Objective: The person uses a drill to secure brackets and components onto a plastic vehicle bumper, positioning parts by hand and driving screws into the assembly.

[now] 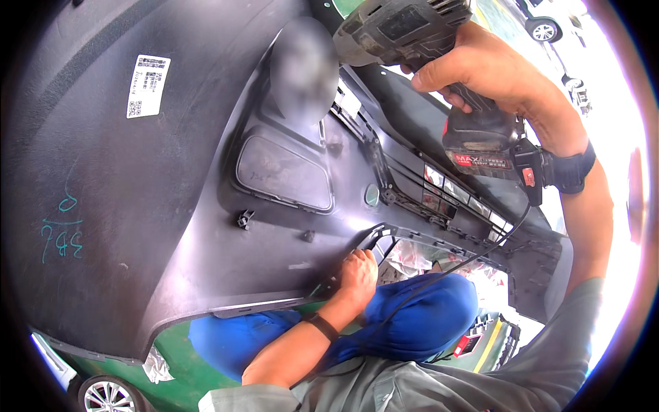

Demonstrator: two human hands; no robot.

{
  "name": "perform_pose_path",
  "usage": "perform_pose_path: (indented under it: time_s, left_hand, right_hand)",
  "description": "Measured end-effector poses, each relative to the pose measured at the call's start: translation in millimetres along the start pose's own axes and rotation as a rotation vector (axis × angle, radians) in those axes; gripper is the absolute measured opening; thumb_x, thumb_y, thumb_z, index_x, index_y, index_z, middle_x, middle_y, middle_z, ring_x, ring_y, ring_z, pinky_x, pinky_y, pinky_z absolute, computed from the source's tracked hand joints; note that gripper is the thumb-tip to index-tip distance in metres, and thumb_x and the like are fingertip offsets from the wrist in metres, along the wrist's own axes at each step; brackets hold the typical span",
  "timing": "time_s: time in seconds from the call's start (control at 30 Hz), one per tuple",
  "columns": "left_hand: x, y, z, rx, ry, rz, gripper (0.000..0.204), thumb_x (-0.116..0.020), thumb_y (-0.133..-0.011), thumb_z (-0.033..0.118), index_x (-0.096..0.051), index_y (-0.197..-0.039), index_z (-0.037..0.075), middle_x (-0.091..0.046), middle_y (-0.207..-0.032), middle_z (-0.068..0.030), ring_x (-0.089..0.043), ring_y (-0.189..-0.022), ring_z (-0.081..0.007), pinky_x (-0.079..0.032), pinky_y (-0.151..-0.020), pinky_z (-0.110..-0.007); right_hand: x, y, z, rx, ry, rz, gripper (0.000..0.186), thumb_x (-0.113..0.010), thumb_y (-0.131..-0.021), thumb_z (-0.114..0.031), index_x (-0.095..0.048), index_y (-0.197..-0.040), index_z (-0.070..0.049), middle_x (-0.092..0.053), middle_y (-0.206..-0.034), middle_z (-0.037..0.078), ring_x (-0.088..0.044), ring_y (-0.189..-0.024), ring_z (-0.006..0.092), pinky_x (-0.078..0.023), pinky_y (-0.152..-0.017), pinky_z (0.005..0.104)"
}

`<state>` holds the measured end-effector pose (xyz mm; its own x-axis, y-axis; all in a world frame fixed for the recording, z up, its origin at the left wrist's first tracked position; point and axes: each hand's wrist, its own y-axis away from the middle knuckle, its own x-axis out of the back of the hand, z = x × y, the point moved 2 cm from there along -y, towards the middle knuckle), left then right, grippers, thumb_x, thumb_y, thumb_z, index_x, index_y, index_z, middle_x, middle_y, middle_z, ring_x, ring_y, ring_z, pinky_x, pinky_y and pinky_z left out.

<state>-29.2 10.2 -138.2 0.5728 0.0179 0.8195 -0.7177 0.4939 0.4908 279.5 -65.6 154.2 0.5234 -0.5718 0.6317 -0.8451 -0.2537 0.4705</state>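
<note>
A large dark grey plastic car bumper [192, 172] fills the left and middle of the head view, its inner side toward me. My left hand [359, 278] is closed over the edge of the bumper's lower opening, with its fingertips partly hidden. Raised at the upper right, my right hand [477, 69] grips a black cordless impact wrench [405, 31] by its handle. The wrench's battery [480, 141] hangs below the hand. Its nose points left over the bumper, and a blurred patch hides part of the bumper beside it.
A white label [148, 86] and green handwriting mark the bumper's left part. Black clips [244, 219] stand out from its surface. A thin cable [473, 259] runs from my right wrist strap [576, 168] across my blue-trousered knees. Car wheels [110, 397] show at the edges.
</note>
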Motion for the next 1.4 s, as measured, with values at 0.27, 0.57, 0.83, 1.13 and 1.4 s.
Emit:
perform_pose_path:
  time_s: [0.27,0.57,0.83,1.13,1.4]
  left_hand:
    - [2,1,-1,0.000,0.022,-0.023,0.055,-0.081,-0.076,0.038,-0.056,-0.108,0.002,-0.063,-0.103,-0.0139,-0.066,-0.098,-0.0253,-0.057,-0.077,-0.031]
    - [2,2,-1,-0.003,-0.006,0.057,0.028,-0.069,-0.085,0.025,-0.057,-0.101,0.007,-0.063,-0.097,-0.0100,-0.066,-0.091,-0.0221,-0.056,-0.071,-0.031]
    - [-9,2,0,0.002,-0.012,0.089,0.023,-0.067,-0.085,0.022,-0.057,-0.100,0.007,-0.064,-0.095,-0.0101,-0.067,-0.089,-0.0216,-0.056,-0.070,-0.031]
    - [-1,1,0,0.008,0.019,0.025,0.040,-0.075,-0.078,0.027,-0.057,-0.104,0.002,-0.064,-0.101,-0.0149,-0.067,-0.095,-0.0251,-0.057,-0.075,-0.031]
    - [-2,1,2,0.017,-0.002,0.060,0.037,-0.073,-0.079,0.025,-0.057,-0.103,0.002,-0.064,-0.099,-0.0145,-0.067,-0.094,-0.0252,-0.057,-0.075,-0.031]
  right_hand:
    - [-2,-2,-4,0.019,0.036,0.003,0.013,-0.067,-0.074,-0.010,-0.061,-0.076,0.002,-0.052,-0.057,0.003,-0.049,-0.045,0.0110,-0.037,-0.043,0.0277]
    - [-9,3,-20,0.048,0.014,0.042,0.029,-0.070,-0.071,-0.008,-0.064,-0.095,0.007,-0.061,-0.072,0.008,-0.050,-0.045,0.0115,-0.037,-0.042,0.0286]
    - [-2,-2,-23,-0.130,0.053,-0.033,0.019,-0.069,-0.077,-0.009,-0.066,-0.092,0.001,-0.058,-0.064,0.005,-0.053,-0.051,0.0147,-0.040,-0.048,0.0310]
    - [-4,4,-31,-0.167,0.094,-0.051,0.015,-0.071,-0.076,-0.010,-0.066,-0.086,0.000,-0.058,-0.062,0.004,-0.053,-0.051,0.0133,-0.040,-0.048,0.0293]
    - [-4,-2,-49,-0.318,0.369,-0.027,0.014,-0.072,-0.076,-0.014,-0.067,-0.082,-0.002,-0.059,-0.061,0.005,-0.057,-0.055,0.0149,-0.044,-0.051,0.0317]
